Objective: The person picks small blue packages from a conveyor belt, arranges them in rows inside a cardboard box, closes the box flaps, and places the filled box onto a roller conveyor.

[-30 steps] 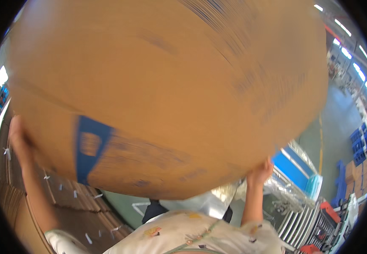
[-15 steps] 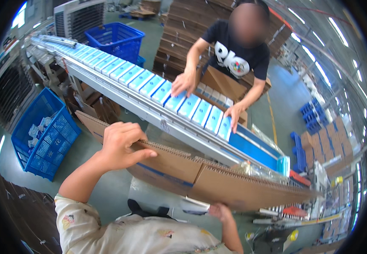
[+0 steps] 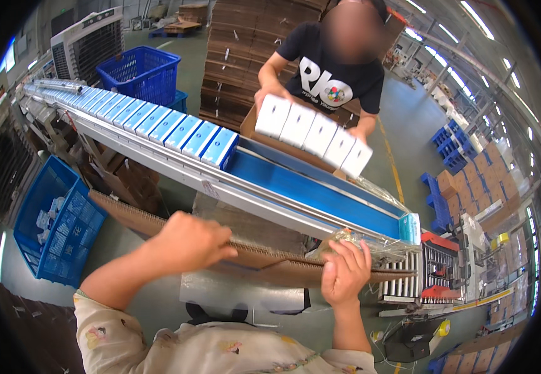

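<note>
Right hand [image 3: 346, 269] higher beside cardboard [image 3: 276, 270]

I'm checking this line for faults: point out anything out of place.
A lone teal-and-white carton stands at the right end of the blue conveyor belt, apart from the row of blue-and-white cartons. Crumpled clear plastic film bunches untidily at its near edge, beyond the right hand.

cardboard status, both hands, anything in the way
Left hand curled at upper edge of cardboard, grip unclear. Right hand open near its right end. Conveyor directly beyond.
</note>
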`<state>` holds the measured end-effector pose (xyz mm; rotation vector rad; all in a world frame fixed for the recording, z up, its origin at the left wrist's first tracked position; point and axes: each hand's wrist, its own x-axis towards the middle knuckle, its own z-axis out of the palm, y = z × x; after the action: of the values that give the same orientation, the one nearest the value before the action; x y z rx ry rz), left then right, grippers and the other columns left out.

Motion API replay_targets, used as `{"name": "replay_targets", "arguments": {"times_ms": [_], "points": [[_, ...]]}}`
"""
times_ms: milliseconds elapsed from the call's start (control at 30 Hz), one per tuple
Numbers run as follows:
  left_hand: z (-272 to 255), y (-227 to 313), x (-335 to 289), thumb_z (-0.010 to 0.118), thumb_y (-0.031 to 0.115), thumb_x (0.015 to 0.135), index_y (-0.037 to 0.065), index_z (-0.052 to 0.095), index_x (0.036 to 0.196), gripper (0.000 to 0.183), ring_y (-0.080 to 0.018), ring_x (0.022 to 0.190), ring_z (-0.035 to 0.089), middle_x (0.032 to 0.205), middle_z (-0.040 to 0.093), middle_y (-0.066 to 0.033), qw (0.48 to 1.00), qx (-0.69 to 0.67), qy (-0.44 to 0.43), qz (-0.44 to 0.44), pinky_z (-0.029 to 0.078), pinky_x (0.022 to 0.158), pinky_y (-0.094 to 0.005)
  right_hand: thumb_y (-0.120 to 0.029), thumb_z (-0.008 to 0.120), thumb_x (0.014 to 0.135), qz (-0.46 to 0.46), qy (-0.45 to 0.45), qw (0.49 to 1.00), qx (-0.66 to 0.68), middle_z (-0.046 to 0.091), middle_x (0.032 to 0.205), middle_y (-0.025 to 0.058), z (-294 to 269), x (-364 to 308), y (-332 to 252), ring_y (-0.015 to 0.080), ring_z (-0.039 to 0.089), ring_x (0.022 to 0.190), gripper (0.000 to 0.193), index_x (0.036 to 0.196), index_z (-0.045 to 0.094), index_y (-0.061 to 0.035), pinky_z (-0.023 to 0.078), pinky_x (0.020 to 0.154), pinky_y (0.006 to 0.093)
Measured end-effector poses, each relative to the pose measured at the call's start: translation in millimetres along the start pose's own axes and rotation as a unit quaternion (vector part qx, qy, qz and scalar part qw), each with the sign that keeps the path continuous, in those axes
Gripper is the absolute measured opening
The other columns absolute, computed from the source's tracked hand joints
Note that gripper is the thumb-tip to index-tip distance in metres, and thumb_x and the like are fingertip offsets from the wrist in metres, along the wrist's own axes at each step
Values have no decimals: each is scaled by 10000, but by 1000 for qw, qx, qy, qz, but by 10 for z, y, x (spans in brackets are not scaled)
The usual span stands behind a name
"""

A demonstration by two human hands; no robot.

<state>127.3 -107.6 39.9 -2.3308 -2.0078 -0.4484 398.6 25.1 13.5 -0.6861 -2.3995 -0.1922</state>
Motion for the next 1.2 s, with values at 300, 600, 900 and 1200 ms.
{"name": "replay_targets", "arguments": {"times_ms": [300, 600, 900, 1200], "points": [[-121, -195, 701, 339, 515, 868, 56, 521, 1017, 516, -317, 872, 573, 924, 601, -157, 974, -19, -190, -122, 446, 727, -417, -303, 509, 762, 5, 42, 999, 19, 548, 1099, 57, 189, -58, 57, 244, 439, 1099, 337, 1030, 589, -114, 212, 987, 439], [-327, -329, 336, 503, 290, 837, 57, 509, 910, 244, -314, 750, 595, 749, 599, -142, 978, 62, -201, 15, 462, 669, -402, -305, 516, 702, 84, 92, 979, 163, 549, 605, 23, -159, -372, -381, 193, 485, 626, 205, 627, 585, -127, 267, 912, 383], [-695, -1230, -188, 484, 293, 840, 21, 593, 819, 294, -354, 719, 587, 737, 603, -185, 982, 51, -76, -167, 458, 667, -436, -222, 531, 651, 42, 72, 938, 337, 381, 431, -3, -489, -115, -629, 151, 378, 490, 293, 434, 381, -95, 323, 836, 395], [-90, -1149, -888, 484, 98, 674, -14, 386, 1181, 529, -182, 1085, 425, 1168, 442, -141, 747, -647, -37, -148, 368, 880, -304, -85, 568, 520, -35, -74, 961, 263, 304, 427, 16, -191, -76, -504, 197, 347, 459, 307, 427, 277, -119, 374, 695, 363]]}}
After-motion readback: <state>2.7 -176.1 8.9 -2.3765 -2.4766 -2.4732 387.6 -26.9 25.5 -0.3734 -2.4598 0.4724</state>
